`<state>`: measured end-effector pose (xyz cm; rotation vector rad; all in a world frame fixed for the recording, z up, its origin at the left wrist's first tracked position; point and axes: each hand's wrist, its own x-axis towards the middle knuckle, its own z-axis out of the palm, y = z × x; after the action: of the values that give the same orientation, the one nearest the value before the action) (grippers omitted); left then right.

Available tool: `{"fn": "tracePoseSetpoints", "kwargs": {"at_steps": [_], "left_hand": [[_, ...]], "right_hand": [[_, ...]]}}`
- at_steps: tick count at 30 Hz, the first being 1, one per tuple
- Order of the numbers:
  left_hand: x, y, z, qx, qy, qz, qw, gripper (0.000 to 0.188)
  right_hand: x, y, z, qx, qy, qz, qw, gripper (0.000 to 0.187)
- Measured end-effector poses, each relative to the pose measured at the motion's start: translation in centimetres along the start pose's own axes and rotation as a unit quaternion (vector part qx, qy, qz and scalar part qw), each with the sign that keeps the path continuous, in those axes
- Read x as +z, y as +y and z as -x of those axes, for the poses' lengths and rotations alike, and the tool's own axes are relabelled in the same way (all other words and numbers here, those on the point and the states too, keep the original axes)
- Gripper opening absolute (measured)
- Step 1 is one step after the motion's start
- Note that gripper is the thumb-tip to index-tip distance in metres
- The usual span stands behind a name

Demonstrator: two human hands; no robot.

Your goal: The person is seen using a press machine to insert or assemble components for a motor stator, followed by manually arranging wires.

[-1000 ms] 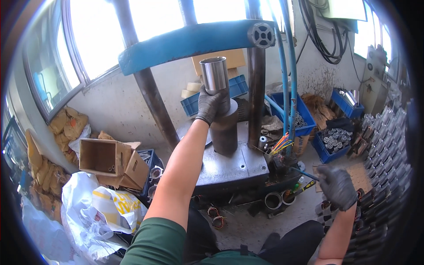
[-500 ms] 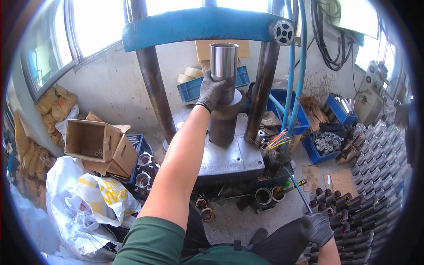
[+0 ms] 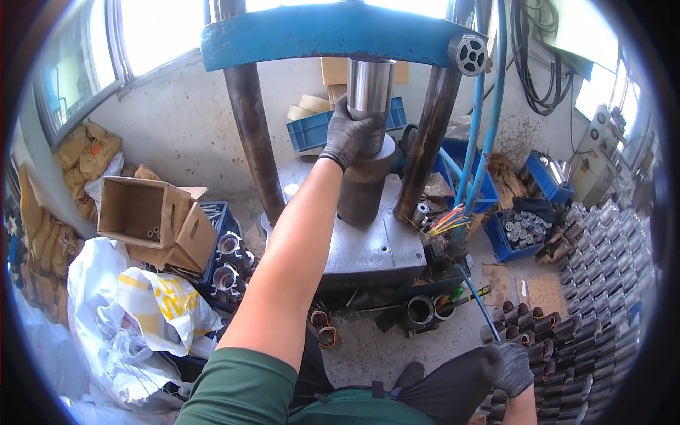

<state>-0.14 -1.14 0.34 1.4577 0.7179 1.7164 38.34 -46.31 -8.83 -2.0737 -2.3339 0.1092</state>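
My left hand [image 3: 352,132], in a dark grey glove, is wrapped round the lower part of a shiny metal cylinder [image 3: 370,88]. The cylinder stands upright on a thicker dark round block [image 3: 364,191] on the steel bed [image 3: 368,248] of a press. Its top rim shows right at the lower edge of the blue crossbeam [image 3: 333,32]; I cannot tell whether they touch. Low on the right, my gloved right hand [image 3: 508,367] is closed round the end of a thin blue lever rod [image 3: 480,306].
Dark steel columns [image 3: 253,134] flank the bed. Blue hoses [image 3: 489,134] and coloured wires [image 3: 448,221] run on its right. Rows of metal cylinders [image 3: 602,248] fill the right floor. Cardboard boxes [image 3: 145,212] and white sacks [image 3: 106,304] lie left; motor parts [image 3: 227,278] sit beside them.
The view has shifted slightly. The cylinder's top rim now shows closer to the crossbeam's lower edge. Both hands keep their hold, the left on the cylinder and the right on the lever rod.
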Motion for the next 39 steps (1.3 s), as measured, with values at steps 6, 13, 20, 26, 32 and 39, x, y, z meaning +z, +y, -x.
{"fn": "tracePoseSetpoints", "kwargs": {"at_steps": [6,13,20,26,32,39], "left_hand": [[0.1,0.8,0.6,-0.025,0.011,0.009,1.000,0.095],[0.0,0.6,0.3,-0.011,-0.001,-0.014,1.000,0.097],[-0.3,-0.3,-0.1,0.008,-0.015,-0.046,0.999,0.101],[-0.3,-0.5,-0.2,0.002,0.001,-0.093,0.996,0.096],[-0.6,-0.5,-0.4,-0.035,-0.004,-0.100,0.994,0.098],[-0.8,-1.0,-0.8,-0.014,0.003,-0.104,0.994,0.100]], "right_hand": [[-0.1,-0.2,0.0,0.009,0.006,-0.014,1.000,0.015],[-0.1,-0.3,0.1,0.011,0.019,-0.015,1.000,0.012],[0.2,0.0,0.1,0.000,0.034,-0.021,0.999,0.011],[-0.3,-0.4,-0.1,-0.012,0.040,-0.032,0.999,0.010],[-5.8,-1.0,-4.0,-0.050,0.120,-0.050,0.990,0.029],[-13.2,1.8,-18.9,-0.091,0.407,-0.064,0.906,0.071]]}}
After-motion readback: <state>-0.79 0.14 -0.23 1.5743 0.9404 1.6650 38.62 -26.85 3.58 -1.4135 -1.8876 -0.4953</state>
